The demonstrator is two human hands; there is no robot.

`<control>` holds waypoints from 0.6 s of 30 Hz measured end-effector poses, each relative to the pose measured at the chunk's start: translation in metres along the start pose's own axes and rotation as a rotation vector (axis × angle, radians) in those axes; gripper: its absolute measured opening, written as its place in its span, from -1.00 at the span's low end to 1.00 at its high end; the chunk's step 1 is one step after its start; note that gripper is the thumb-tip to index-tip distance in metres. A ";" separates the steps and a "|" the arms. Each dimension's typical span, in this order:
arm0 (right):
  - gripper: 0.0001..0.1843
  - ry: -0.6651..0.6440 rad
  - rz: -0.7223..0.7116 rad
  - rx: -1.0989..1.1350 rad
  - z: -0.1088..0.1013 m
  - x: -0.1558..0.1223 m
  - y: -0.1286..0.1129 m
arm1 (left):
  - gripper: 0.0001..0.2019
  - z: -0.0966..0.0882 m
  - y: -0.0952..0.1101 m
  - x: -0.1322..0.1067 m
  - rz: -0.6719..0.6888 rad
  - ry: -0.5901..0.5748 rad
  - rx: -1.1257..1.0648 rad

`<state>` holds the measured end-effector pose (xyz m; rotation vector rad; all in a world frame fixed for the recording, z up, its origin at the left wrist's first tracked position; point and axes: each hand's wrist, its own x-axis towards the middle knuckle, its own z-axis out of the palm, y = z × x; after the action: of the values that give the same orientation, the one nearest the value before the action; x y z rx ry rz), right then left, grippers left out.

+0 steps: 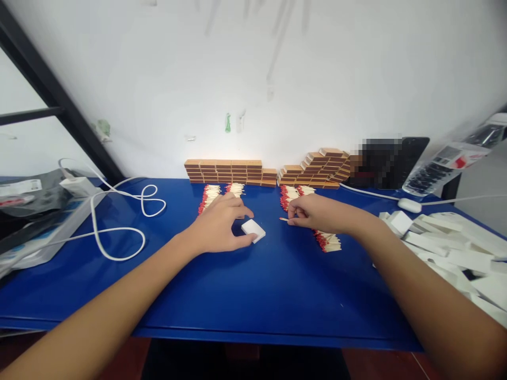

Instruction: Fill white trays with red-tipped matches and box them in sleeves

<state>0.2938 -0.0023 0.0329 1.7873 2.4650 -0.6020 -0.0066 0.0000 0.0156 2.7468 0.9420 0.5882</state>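
Observation:
My left hand (pixel 222 224) grips a small white matchbox tray (pixel 253 230) between thumb and fingers on the blue table (pixel 245 295). My right hand (pixel 317 212) is pinched on a red-tipped match (pixel 283 218), whose tip pokes out to the left of the fingers. Piles of red-tipped matches lie behind my left hand (pixel 216 194), behind my right hand (pixel 291 193) and just under my right wrist (pixel 328 241).
Stacked brown matchboxes (pixel 229 172) and a second leaning stack (pixel 317 169) line the wall. White box trays (pixel 447 248) are heaped at the right. A white cable (pixel 119 221) loops at the left beside grey packets. A calculator (pixel 443 169) and a mouse (pixel 409 205) sit at the far right.

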 end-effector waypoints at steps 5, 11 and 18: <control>-0.81 -0.016 -0.010 -0.104 0.003 -0.003 -0.009 | -0.57 -0.002 -0.004 -0.002 0.026 -0.003 0.008; -0.77 0.020 -0.049 -0.124 0.005 -0.008 -0.015 | -0.74 0.004 -0.002 -0.001 0.040 -0.009 -0.018; -0.73 0.143 -0.086 -0.044 0.000 -0.014 -0.035 | -0.73 0.010 -0.002 -0.002 0.055 0.022 -0.037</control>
<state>0.2666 -0.0237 0.0465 1.7753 2.6368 -0.4346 -0.0045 0.0003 0.0050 2.7464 0.8540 0.6398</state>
